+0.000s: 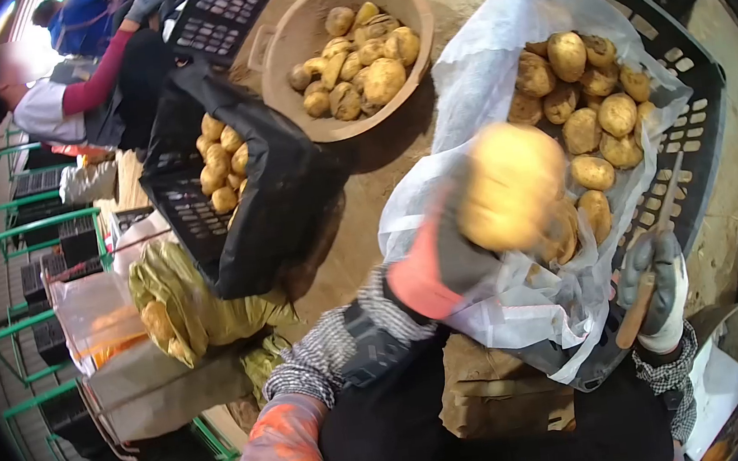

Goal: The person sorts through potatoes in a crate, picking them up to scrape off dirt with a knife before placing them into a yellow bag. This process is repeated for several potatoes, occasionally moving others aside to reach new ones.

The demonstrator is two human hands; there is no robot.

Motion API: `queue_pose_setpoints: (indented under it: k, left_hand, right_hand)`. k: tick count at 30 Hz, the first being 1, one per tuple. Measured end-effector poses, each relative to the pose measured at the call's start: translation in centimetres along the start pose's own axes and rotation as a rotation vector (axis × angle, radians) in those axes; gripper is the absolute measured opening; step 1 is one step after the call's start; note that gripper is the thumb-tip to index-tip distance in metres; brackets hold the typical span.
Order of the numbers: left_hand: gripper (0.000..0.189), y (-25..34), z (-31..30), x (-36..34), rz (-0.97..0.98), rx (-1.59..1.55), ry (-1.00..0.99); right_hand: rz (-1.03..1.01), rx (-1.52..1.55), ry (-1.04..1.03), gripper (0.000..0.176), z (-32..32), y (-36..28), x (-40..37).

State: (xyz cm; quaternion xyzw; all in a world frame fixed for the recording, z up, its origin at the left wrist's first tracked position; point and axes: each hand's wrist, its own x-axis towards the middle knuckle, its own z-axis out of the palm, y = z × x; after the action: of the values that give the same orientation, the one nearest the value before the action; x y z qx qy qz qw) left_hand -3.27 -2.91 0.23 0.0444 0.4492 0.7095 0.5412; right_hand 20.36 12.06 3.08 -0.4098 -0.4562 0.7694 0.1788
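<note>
Gloved hands holding a potato and a knife by the crate

The left hand (442, 268) is gripping the potato (509, 185), probably firm, hefty and dusty, round its middle, above the lined crate (691, 103). The right hand (658, 293) is clenching a knife (634, 319) at the crate's near edge. A basin (416, 6) is sitting beyond the crate.

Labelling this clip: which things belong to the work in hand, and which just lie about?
In hand: left hand holding blurred potato; right hand gripping wooden-handled tool; lined crate of potatoes.
Lying about: round basin; black crate; yellow sack.
</note>
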Motion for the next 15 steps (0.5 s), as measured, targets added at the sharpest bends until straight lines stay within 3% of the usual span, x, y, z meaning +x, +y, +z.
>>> queue_pose_setpoints:
  k: [1,2,3,4,6,8,9,10,11,13,15]
  left_hand:
    - [0.066,3.0,0.0,-0.6,0.037,-0.321,0.067]
    - [0.073,6.0,-0.1,-1.2,0.093,-0.607,0.124]
    - [0.064,8.3,-2.6,-1.6,0.25,-0.503,0.076]
    - [0.057,10.2,-5.2,-2.0,0.397,-0.608,0.002]
    - [0.057,12.9,-11.3,-3.3,0.861,0.089,0.325]
    - [0.061,14.2,-14.0,-4.8,0.707,-0.503,0.147]
    - [0.062,13.2,-11.1,-4.0,0.68,-0.352,0.305]
    - [0.064,12.1,-8.1,-3.3,0.631,-0.202,0.457]
    - [0.063,10.9,-6.6,-2.1,0.489,-0.073,0.291]
    - [0.06,7.8,-1.5,1.0,0.199,-0.121,-0.191]
    - [0.058,5.1,3.6,4.9,0.068,0.507,-0.326]
  right_hand:
    - [-0.094,0.014,-0.056,0.039,0.1,-0.4,0.2]
    - [-0.052,0.013,0.007,0.041,1.0,-0.6,0.0]
    - [-0.052,0.018,0.005,0.041,1.0,-0.7,0.4]
    - [-0.052,0.021,-0.009,0.041,0.9,-0.6,0.4]
    - [-0.073,-0.017,0.013,0.036,-0.1,0.6,0.3]
    - [0.022,0.097,0.111,0.037,0.3,0.0,0.0]
    - [-0.092,0.012,0.09,0.038,0.5,-0.4,0.0]
    - [-0.039,0.153,0.084,0.04,0.3,-0.6,0.4]
    - [-0.123,0.152,0.075,0.039,-0.2,-0.3,0.6]
    - [-0.145,0.385,0.039,0.037,-0.2,-0.5,1.0]
    - [-0.14,0.404,0.06,0.035,-0.5,-0.5,1.0]
